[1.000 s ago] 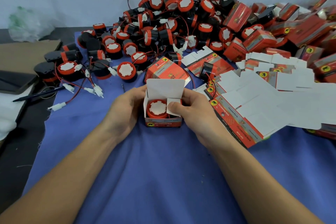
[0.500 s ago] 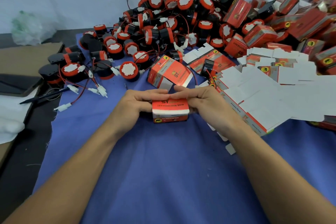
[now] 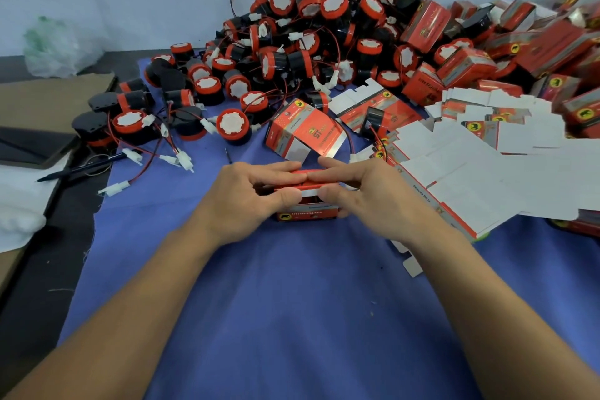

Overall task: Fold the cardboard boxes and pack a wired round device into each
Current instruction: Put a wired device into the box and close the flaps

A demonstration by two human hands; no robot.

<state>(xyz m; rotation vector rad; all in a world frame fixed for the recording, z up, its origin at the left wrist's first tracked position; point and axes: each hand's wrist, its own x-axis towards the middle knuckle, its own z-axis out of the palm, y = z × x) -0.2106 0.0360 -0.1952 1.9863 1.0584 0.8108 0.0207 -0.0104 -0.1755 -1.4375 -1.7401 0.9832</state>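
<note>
We're looking at one small red box (image 3: 306, 213) sitting on the blue cloth (image 3: 292, 318) in the middle of the bench (image 3: 48, 269), right between both hands. The left hand (image 3: 242, 204) and right hand (image 3: 370, 201) are both gripping it. The fingers (image 3: 276, 169) are lying nearly straight and close together across the top, tips meeting in the middle. The thumbs are pushing in at the front edge, so each hand is pinching the lid. A white strip of the tuck flap is showing by the thumbs, so we're judging the lid as going in, not fully seated. The hands and lid are hiding the contents, so we're not able to tell whether a device is inside.

Progress: closed boxes (image 3: 461, 65) are piling up at the far right, so a fair batch is looking done. Plenty is remaining:
- A big heap of round devices (image 3: 308, 26) with red wires is lying loose behind the hands.
- A thick fan of flat blanks (image 3: 470, 178) is spreading out just right of the right hand.
- One half-formed box (image 3: 302, 131) is lying open just behind the fingertips.

We're calling this unit nearly finished and the whole job somewhere short of halfway.
</note>
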